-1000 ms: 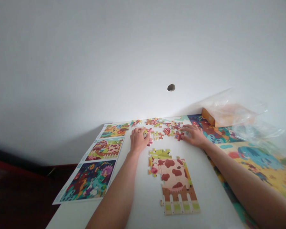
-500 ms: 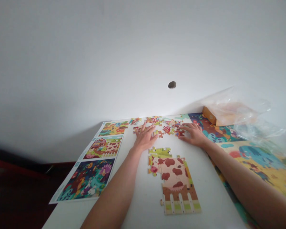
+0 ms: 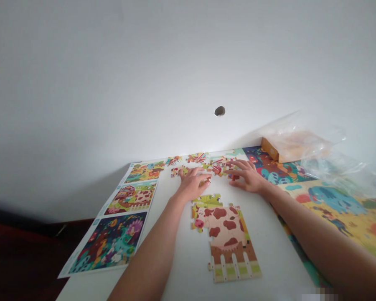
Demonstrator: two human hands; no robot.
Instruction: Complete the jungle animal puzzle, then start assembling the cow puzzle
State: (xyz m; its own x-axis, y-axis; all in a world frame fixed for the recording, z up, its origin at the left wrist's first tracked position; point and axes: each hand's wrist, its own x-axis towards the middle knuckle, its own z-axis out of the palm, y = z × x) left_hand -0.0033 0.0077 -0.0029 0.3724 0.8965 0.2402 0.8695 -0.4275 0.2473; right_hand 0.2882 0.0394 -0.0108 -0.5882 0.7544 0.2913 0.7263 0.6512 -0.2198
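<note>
A partly joined jigsaw puzzle [image 3: 227, 230] of a brown-spotted cow above a white fence lies on the white table [image 3: 278, 255]. Beyond it, loose jigsaw pieces [image 3: 217, 168] are scattered toward the wall. My left hand [image 3: 192, 184] is over the near pieces with fingers spread, its fingertips by a small brown-red piece that it partly covers. To the right, my right hand [image 3: 247, 175] reaches in with its fingers apart, touching or just above red pieces at the edge of the scatter. Neither hand visibly grips a piece.
A sheet with three printed pictures [image 3: 113, 242] lies along the left edge. On the right are a dark finished puzzle [image 3: 266, 161], a yellow one with a blue elephant [image 3: 335, 200], an orange box [image 3: 288, 146] and a clear plastic bag [image 3: 335, 167]. A wall [image 3: 175, 83] stands behind.
My left hand has drawn slightly nearer and its fingers have bent toward the small piece. My right hand stays by the right-hand pieces. The whole view has shifted a little.
</note>
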